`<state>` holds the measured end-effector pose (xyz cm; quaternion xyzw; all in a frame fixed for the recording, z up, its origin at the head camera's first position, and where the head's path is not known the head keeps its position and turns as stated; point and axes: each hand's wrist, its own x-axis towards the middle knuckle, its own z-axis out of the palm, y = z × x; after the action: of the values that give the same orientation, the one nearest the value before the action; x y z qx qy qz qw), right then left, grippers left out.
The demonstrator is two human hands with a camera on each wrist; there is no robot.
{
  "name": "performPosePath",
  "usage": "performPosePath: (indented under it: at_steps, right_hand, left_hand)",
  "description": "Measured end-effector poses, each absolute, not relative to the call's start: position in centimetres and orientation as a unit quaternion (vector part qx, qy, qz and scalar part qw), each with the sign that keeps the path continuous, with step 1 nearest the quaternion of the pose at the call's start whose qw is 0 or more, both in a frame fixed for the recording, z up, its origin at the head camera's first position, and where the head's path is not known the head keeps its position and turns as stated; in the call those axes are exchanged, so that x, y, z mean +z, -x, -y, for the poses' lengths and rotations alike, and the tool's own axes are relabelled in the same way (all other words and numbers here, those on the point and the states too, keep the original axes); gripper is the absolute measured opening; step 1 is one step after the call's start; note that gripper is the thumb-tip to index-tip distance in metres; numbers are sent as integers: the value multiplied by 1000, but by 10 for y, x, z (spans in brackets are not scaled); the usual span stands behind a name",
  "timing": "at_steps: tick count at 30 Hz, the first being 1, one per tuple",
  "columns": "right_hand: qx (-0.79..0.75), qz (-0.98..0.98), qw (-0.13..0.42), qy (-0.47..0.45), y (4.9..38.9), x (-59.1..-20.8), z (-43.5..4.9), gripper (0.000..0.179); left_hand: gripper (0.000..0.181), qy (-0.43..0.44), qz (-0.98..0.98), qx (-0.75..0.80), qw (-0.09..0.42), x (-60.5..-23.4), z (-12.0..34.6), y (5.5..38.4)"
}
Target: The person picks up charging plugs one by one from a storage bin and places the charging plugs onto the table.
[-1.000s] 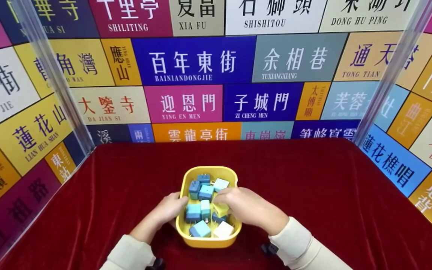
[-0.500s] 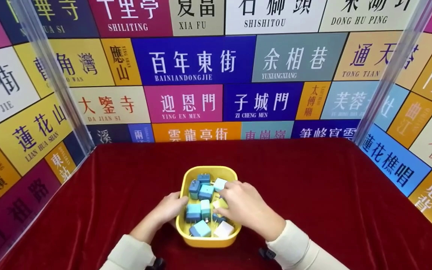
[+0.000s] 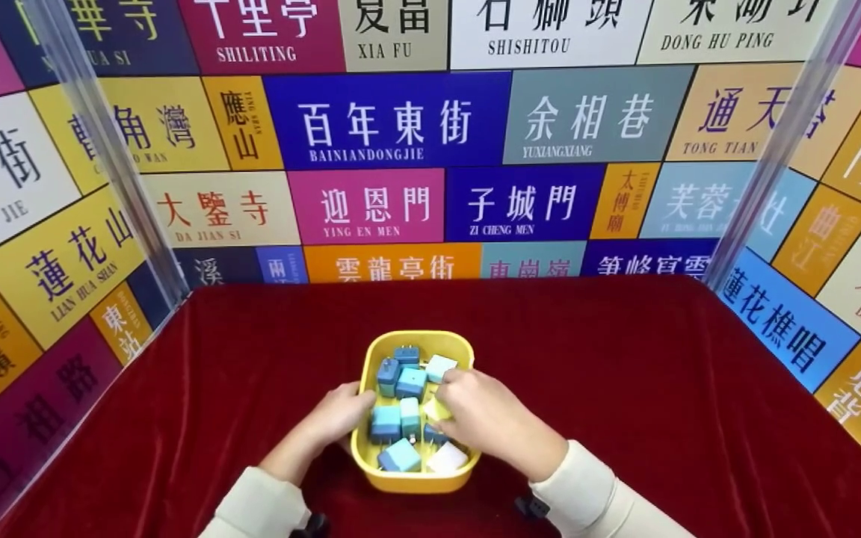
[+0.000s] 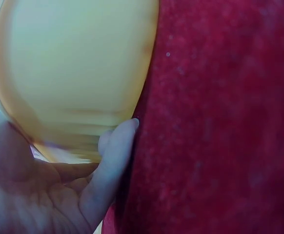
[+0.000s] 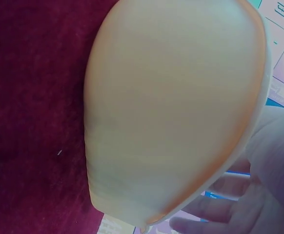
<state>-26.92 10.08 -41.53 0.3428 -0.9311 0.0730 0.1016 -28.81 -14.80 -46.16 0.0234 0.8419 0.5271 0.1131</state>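
A yellow plastic bin [image 3: 417, 484] stands on the red cloth. Several small two-pronged plug chargers lie in it, among them a blue-and-turquoise charger [image 3: 410, 382], a white charger [image 3: 446, 458] and another white charger [image 3: 441, 368] near the far right corner. My left hand [image 3: 341, 411] grips the bin's left wall, thumb at the rim and fingers on the outside. Over the right wall my right hand [image 3: 486, 415] reaches in, its curled fingers at a pale yellow charger [image 3: 436, 409], which they appear to pinch. The hand partly hides this charger; neither wrist view shows the bin's contents.
Dark red velvet [image 3: 251, 336] covers the table around the bin. Panels printed with place names [image 3: 393, 119] form walls at the back and both sides. Clear upright posts [image 3: 759, 164] stand at the two back corners.
My right hand has shifted slightly away from me and left inside the bin, and the yellow charger has turned a little under its fingers. The left hand and bin have stayed put.
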Motion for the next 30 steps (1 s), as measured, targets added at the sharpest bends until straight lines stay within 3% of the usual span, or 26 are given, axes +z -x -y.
performPosePath:
  at_steps: [6,14,30]
  right_hand:
    - [101,917,82,-376,269,-413,-102,8]
    - [122,911,33,-393,272,-409,-108,34]
    - [85,915,68,-389,275,-413,-109,36]
  left_hand:
    - [45,-26,-844,524,111,-463,148,288]
    - [45,-27,-846,522,109,-463,148,289]
    - [47,-28,-839,530,118,-462,148,288]
